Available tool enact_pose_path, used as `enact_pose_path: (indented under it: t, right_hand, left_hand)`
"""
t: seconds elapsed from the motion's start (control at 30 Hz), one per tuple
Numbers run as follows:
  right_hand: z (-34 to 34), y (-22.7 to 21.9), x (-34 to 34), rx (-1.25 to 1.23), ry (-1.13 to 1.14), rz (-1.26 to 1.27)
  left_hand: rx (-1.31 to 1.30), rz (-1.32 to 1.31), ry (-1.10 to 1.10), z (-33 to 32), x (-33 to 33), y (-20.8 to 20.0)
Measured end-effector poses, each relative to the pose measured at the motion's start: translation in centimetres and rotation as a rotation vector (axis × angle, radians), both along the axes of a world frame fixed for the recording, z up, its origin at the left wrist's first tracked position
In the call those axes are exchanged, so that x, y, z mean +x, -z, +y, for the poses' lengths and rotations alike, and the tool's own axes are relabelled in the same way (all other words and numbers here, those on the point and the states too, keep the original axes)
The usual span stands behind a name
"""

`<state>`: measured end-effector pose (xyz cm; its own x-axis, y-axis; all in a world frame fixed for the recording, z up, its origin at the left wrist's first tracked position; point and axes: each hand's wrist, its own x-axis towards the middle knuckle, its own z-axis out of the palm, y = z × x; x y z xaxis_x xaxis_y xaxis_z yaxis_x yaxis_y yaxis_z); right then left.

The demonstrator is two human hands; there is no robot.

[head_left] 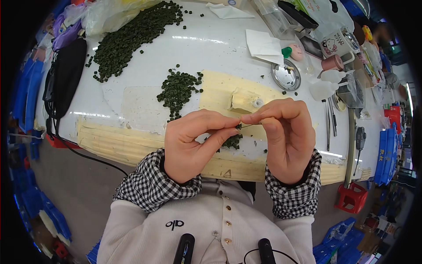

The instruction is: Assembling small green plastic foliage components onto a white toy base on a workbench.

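Note:
My left hand (193, 138) is closed in a pinch at the table's near side, its thumb and forefinger on a small dark green piece (238, 126). Facing it, my right hand (288, 136) pinches a thin needle-like rod (252, 125) that points at this piece. The fingertips of both hands nearly meet. Under them lies a little heap of dark green pieces (233, 141), partly hidden by my left hand. Just beyond is a small white nozzle-like tip (257, 102) beside a crumpled tape-covered block (241, 100).
A medium heap (178, 90) and a large pile of green pieces (127, 42) lie farther left. At the right are a round metal dish (285, 75), white squeeze bottles (323, 87), tweezers (327, 125) and folded tissue (263, 44). A black pouch (70, 75) rests at the left edge.

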<state>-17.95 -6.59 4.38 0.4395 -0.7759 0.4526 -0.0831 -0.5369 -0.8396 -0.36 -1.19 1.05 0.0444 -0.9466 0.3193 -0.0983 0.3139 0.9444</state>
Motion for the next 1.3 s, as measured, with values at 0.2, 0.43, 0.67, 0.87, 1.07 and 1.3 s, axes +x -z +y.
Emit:
enact_pose_path:
  t: [0.2,0.43,0.67,0.87,1.07,1.3]
  right_hand:
    - [-0.2,0.1,-0.1,-0.068,-0.012,0.048]
    - [0.2,-0.4,-0.3,0.012,0.051,0.053]
    - [-1.8,0.4,-0.1,-0.379,0.416,0.254]
    - [-1.9,0.6,-0.2,-0.440,0.415,0.469]
    - [1.7,-0.6,-0.9,-0.147,0.205,0.340]
    - [2.7,1.0,-0.7,0.012,-0.013,0.222]
  left_hand:
    - [0.001,0.025,-0.006,0.0,-0.1,0.1]
    - [0.051,-0.004,0.011,0.3,0.1,-0.1]
    - [0.080,0.030,0.005,0.4,0.0,-0.3]
    - [0.094,0.073,-0.008,0.5,0.0,-0.2]
    - [0.076,0.109,-0.015,0.4,0.0,0.0]
    - [0.060,0.102,-0.004,0.4,0.2,0.1]
